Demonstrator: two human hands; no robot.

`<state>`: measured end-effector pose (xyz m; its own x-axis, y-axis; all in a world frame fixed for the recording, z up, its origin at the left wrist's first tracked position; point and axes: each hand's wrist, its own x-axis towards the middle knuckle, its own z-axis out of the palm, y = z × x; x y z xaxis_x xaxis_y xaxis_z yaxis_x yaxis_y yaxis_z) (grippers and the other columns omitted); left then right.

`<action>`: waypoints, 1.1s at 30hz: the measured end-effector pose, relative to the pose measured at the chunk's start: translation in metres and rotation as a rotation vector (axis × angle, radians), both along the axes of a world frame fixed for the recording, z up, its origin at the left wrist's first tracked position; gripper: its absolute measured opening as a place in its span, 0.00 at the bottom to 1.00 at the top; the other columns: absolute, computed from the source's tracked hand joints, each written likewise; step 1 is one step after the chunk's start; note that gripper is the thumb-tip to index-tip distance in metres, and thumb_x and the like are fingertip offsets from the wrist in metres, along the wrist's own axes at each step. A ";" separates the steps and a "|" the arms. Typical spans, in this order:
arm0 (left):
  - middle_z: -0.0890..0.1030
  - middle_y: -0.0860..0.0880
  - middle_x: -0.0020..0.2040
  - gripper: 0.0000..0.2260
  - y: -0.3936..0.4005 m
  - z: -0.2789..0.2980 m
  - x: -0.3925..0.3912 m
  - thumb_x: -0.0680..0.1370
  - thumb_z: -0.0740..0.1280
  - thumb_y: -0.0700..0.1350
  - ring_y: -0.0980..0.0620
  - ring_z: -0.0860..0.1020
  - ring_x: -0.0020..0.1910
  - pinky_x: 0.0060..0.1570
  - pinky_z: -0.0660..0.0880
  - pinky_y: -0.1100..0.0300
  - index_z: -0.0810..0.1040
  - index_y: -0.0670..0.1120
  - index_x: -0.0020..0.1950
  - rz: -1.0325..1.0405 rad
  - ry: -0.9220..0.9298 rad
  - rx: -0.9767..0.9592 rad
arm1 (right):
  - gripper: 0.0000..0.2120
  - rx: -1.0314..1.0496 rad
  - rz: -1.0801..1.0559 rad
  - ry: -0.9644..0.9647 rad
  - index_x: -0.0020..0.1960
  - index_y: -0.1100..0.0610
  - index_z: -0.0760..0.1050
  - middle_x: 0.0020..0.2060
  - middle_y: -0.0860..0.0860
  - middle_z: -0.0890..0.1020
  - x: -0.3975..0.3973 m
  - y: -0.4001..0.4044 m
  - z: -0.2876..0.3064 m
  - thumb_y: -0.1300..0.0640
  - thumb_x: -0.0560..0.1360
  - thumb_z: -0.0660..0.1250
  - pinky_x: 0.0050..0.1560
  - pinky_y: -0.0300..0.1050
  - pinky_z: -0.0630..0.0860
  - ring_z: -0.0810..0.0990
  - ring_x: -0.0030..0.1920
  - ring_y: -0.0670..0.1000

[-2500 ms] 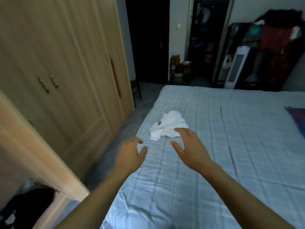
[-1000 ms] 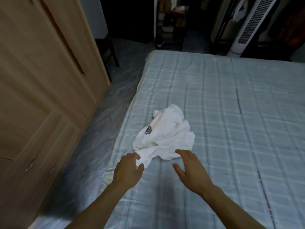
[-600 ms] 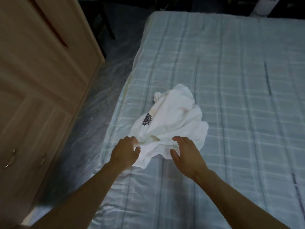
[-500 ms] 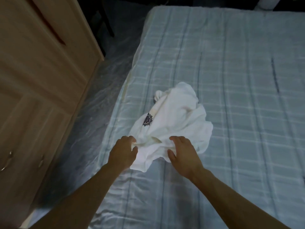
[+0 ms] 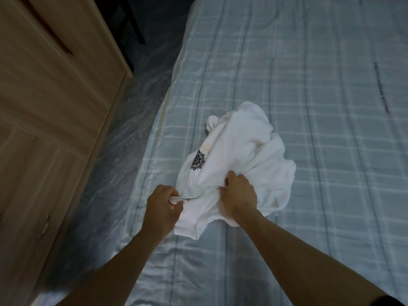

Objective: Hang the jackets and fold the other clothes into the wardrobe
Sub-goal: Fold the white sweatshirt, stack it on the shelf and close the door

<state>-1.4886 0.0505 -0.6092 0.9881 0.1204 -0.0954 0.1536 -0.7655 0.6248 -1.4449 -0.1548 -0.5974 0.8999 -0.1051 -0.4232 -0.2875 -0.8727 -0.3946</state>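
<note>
A dim bedroom: a bed (image 5: 309, 107) under a pale blue checked cover fills the right of the view, with a closed light-wood wardrobe (image 5: 44, 107) along the left and a strip of plastic-covered floor (image 5: 136, 120) between them. A crumpled white T-shirt (image 5: 240, 146) with a small dark mandala print (image 5: 198, 160) lies near the bed's left edge. Half a second ago both hands only rested open-fingered at its near hem; now they have closed on the cloth. The left hand (image 5: 163, 206) is fisted round a bunched edge of fabric, and the right hand (image 5: 239, 195) has its fingers curled into the folds just beside it. With the grip made, the shirt seems ready to be lifted and shaken out flat for folding; the wardrobe doors in view are shut, so stowing looks some way off.
</note>
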 end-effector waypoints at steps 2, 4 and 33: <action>0.75 0.51 0.34 0.10 0.000 0.015 -0.007 0.66 0.73 0.31 0.55 0.73 0.34 0.34 0.69 0.64 0.75 0.43 0.35 0.007 -0.060 -0.045 | 0.08 0.012 -0.013 -0.025 0.57 0.58 0.71 0.52 0.56 0.75 -0.005 -0.005 0.004 0.58 0.79 0.57 0.50 0.52 0.74 0.78 0.51 0.62; 0.76 0.51 0.33 0.10 0.000 0.033 -0.011 0.66 0.72 0.30 0.52 0.73 0.33 0.33 0.70 0.60 0.75 0.43 0.35 0.041 -0.096 -0.092 | 0.06 0.061 -0.040 -0.054 0.54 0.60 0.70 0.49 0.57 0.76 -0.016 -0.015 0.012 0.61 0.77 0.58 0.49 0.54 0.75 0.78 0.48 0.61; 0.76 0.55 0.37 0.05 -0.049 0.371 -0.195 0.78 0.68 0.43 0.55 0.74 0.37 0.35 0.67 0.62 0.74 0.49 0.43 -0.238 -0.505 -0.129 | 0.11 0.432 -0.205 -0.600 0.41 0.50 0.76 0.37 0.44 0.81 -0.298 -0.139 0.352 0.64 0.77 0.65 0.37 0.34 0.72 0.78 0.39 0.44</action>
